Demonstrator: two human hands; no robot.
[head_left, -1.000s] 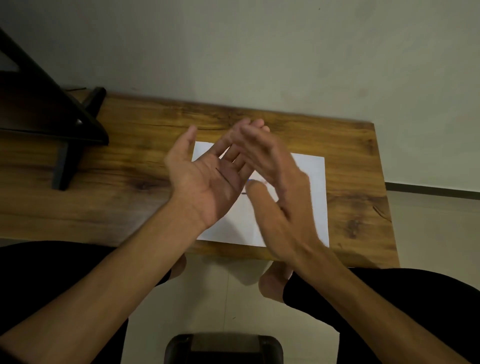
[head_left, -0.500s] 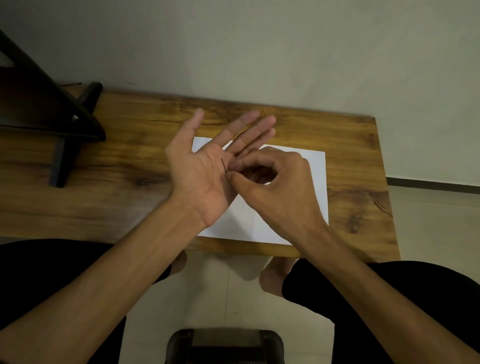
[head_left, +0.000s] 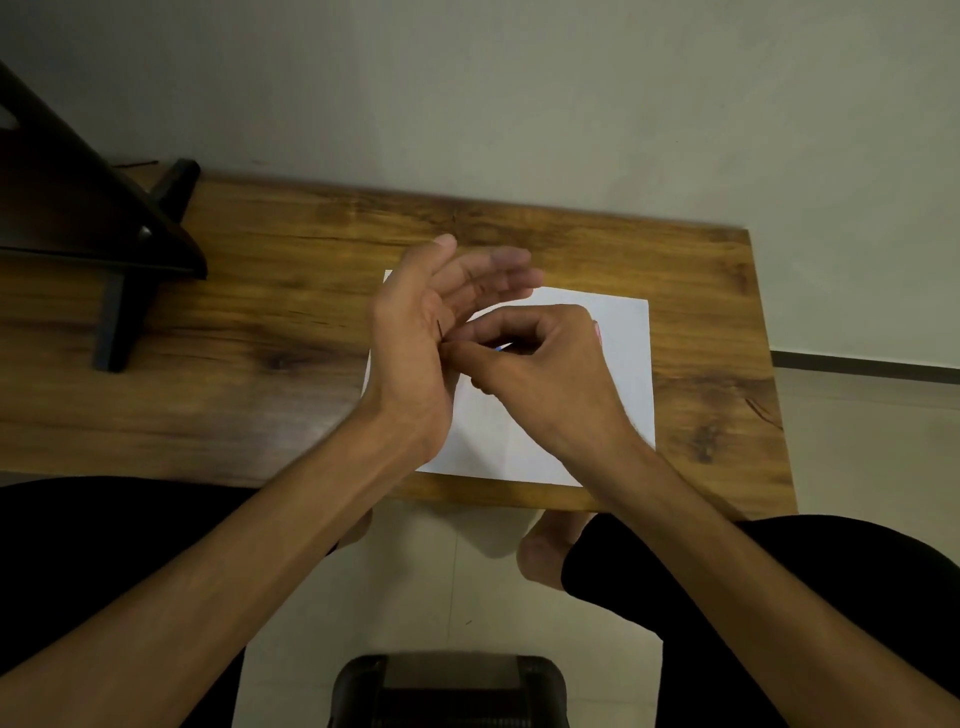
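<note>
Whereas the left hand (head_left: 415, 353) lay palm-up half a second back, it has now rolled onto its edge, thumb uppermost, fingers straight and blurred with motion, gripping nothing. Right hand (head_left: 545, 374) has stayed curled at the same spot, thumb and forefinger pinching the lower end of a thin dark sliver (head_left: 439, 328). The sliver stands up against the left palm just above the pinch; whether it is a needle, a lead or a splinter is too fine to tell. A small blue speck (head_left: 498, 348) shows under the curled right fingers, nature unclear. Both hands hover above the white paper sheet (head_left: 623, 364) on the wooden table (head_left: 260, 312); dark stand (head_left: 104, 234) well off to the left. Judgement: pinch looks secured, left hand appears to be peeling away, so the sliver is likely about to come clear of the palm.
</note>
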